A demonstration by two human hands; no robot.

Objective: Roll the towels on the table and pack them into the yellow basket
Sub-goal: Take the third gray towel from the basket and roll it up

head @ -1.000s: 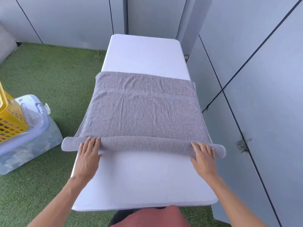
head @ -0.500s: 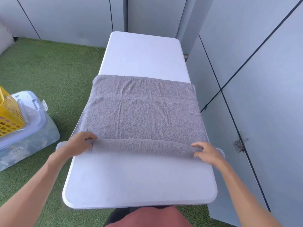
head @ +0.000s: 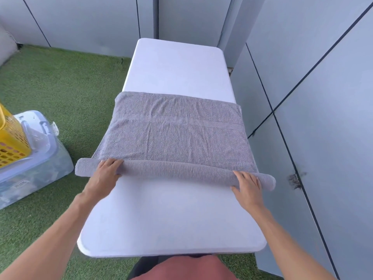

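A grey towel (head: 177, 136) lies across the white table (head: 177, 65), its near part wound into a long roll (head: 177, 170) that overhangs both table sides. My left hand (head: 107, 173) rests on the roll near its left end, fingers laid over the top and thumb on the near side. My right hand (head: 247, 182) presses on the roll near its right end with fingers stretched forward. The far part of the towel is still flat. The yellow basket (head: 12, 138) shows at the left edge, partly cut off.
The basket stands on a clear plastic storage box (head: 40, 164) on green artificial grass (head: 70, 81) left of the table. Grey wall panels (head: 323, 118) run close along the table's right side and behind it.
The hands curled round the roll and turned it forward, then flattened on top again. The roll is thicker and sits farther up the towel.
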